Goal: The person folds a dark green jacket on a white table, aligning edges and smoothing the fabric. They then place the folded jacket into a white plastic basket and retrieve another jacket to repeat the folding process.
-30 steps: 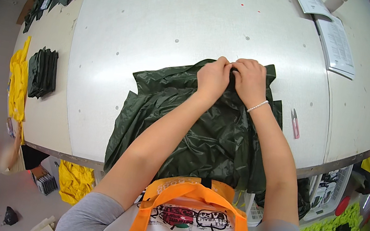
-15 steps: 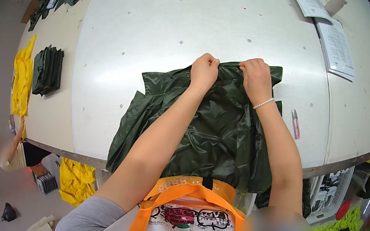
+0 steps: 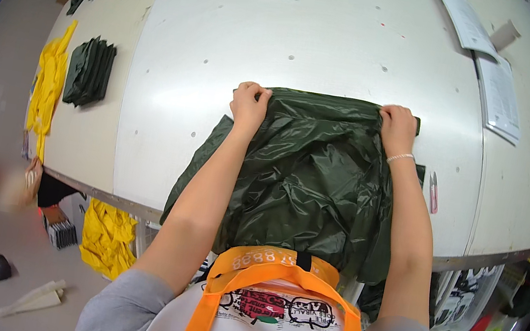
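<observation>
A shiny dark green garment (image 3: 313, 173), thin like rainwear, lies on the white table before me, its lower part reaching the near edge by my orange apron. Its far edge runs straight between my hands. At that edge's left end, my left hand (image 3: 249, 105) pinches the fabric between thumb and fingers. My right hand (image 3: 397, 130), with a beaded bracelet at the wrist, grips the right end, fingers curled over it. Loose fabric sticks out beyond both forearms. To the right of my right forearm lies a pair of thread snips (image 3: 433, 194) with a pinkish handle.
A stack of folded dark green garments (image 3: 89, 73) sits at left, beside yellow fabric (image 3: 48, 87). Printed sheets (image 3: 498, 99) and a pale cylinder (image 3: 505, 36) lie far right. Another person's hand (image 3: 33, 170) shows at the left table edge. Yellow fabric (image 3: 107, 237) hangs below.
My hands have moved apart along the garment's far edge, the left one leftward and the right one slightly rightward. That edge now looks straighter and flatter.
</observation>
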Demonstrator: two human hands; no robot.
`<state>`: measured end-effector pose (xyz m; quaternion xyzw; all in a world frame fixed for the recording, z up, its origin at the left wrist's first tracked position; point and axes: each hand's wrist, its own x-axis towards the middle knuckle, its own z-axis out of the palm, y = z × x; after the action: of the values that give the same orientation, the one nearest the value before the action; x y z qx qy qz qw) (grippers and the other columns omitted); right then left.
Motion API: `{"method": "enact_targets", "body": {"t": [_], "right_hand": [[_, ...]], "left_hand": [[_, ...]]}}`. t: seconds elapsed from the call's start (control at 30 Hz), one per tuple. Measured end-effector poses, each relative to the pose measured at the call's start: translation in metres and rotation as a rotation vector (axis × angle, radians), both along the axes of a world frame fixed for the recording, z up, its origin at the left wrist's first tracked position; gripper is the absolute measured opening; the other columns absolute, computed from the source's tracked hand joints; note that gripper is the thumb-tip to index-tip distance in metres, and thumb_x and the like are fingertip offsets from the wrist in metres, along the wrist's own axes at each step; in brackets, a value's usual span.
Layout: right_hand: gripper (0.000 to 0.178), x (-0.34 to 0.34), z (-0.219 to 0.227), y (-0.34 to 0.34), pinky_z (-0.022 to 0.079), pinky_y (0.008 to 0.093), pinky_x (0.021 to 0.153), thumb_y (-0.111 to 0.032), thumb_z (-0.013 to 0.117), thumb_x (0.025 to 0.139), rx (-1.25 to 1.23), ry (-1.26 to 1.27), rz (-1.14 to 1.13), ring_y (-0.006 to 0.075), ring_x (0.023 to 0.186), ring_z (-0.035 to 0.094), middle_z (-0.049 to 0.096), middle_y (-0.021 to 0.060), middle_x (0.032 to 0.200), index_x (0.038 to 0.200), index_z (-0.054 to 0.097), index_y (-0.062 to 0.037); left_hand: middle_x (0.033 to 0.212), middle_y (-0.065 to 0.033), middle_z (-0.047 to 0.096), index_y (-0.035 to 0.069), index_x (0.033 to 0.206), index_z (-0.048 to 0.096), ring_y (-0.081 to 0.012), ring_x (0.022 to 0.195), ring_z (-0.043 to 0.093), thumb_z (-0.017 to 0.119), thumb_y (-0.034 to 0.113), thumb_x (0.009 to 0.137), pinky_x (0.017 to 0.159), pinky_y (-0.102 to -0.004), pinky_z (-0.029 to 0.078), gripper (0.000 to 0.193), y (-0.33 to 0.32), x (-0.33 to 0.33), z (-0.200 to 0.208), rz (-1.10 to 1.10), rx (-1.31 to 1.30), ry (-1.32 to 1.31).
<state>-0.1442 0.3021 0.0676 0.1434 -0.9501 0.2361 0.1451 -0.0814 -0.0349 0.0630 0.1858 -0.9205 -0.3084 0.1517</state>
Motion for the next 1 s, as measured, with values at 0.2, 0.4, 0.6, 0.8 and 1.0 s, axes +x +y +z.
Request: {"method": "enact_targets", "body": {"t": [0.2,0.4,0.6,0.8,1.0], "right_hand": [[0.033,0.067,-0.014,0.148,0.041,0.0437,0.095,-0.016,0.071,0.077,0.183,-0.027,-0.242,0.0357,0.109,0.054,0.059,0.02,0.114,0.107,0.063,-0.0021],[0.026,0.142,-0.055,0.191,0.044,0.0402,0.082,-0.012,0.068,0.08,0.042,-0.383,-0.423,0.0336,0.089,0.055,0.057,0.018,0.094,0.1,0.057,0.0011],[0.025,0.121,-0.049,0.169,0.045,0.0359,0.075,-0.014,0.055,0.09,-0.041,-0.303,-0.423,0.0264,0.077,0.055,0.054,0.0168,0.088,0.103,0.048,0.0064],[0.031,0.09,0.051,-0.04,0.048,0.0352,0.074,-0.029,0.055,0.092,-0.231,-0.391,-0.088,0.027,0.081,0.062,0.064,0.0184,0.087,0.108,0.054,-0.0027],[0.015,0.103,0.073,-0.208,0.049,0.0317,0.066,-0.006,0.05,0.091,-0.395,-0.601,0.459,0.025,0.072,0.062,0.063,0.0158,0.086,0.105,0.053,0.0003]], "left_hand": [[0.114,-0.0157,0.059,0.002,0.116,0.057,-0.0314,0.108,0.055,0.074,0.056,0.068,0.092,-0.0447,0.041,0.074,-0.083,0.072,-0.003,0.257,-0.064,-0.411],[0.094,-0.014,0.066,0.001,0.102,0.057,-0.0283,0.085,0.063,0.083,0.046,0.059,0.077,-0.0364,0.05,0.068,-0.087,0.095,-0.032,0.186,0.215,-0.552],[0.083,-0.0087,0.065,-0.001,0.093,0.057,-0.0173,0.07,0.061,0.079,0.014,0.07,0.069,-0.0291,0.05,0.035,-0.082,0.112,-0.037,0.265,0.808,-0.214],[0.089,-0.0066,0.066,-0.002,0.096,0.06,-0.0143,0.079,0.062,0.067,0.001,0.081,0.074,-0.0267,0.05,0.017,-0.054,0.124,0.02,0.32,1.391,0.156],[0.093,-0.0062,0.066,-0.002,0.1,0.065,-0.0136,0.082,0.062,0.064,0.004,0.085,0.076,-0.0263,0.05,0.017,-0.052,0.133,0.03,0.261,1.595,0.146]]}}
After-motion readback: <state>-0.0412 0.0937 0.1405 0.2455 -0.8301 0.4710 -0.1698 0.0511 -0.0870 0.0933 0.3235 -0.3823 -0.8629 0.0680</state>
